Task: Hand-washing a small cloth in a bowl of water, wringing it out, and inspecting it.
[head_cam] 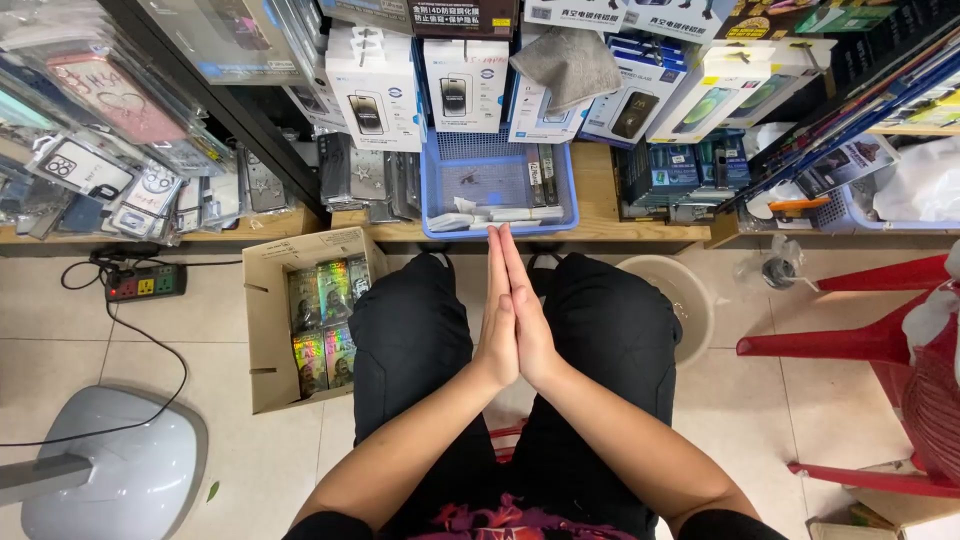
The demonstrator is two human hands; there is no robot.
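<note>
While seated on a stool, the person presses the left hand (497, 325) and right hand (530, 325) flat together, palm to palm, fingers straight and pointing away from the body; both grips are closed against each other and hold nothing. The fingertips sit just short of one blue plastic basket (433, 190), the nearest thing to them, which rests on the wooden counter (600, 190) straight ahead, apart from the hands. Inside the basket lie a few white strips and small dark bits, too small to count. Behind it, upright white boxes of phone screen protectors line the back of the counter; at least three stand directly behind the basket (465, 85), more run off to the right, and one grey cloth (565, 60) is draped over them. Left of the knees, one open cardboard box (262, 330) stands on the tiled floor, holding about five shiny packets (322, 325) in two rows. One black power strip (145, 283) with its cord lies farther left, and one grey fan base (120, 465) sits at bottom left. One round beige bucket (690, 300) shows just right of the right knee. Red plastic chair legs (850, 340) fill the right edge. Hanging phone cases (90, 150) crowd the upper left, count unclear.
</note>
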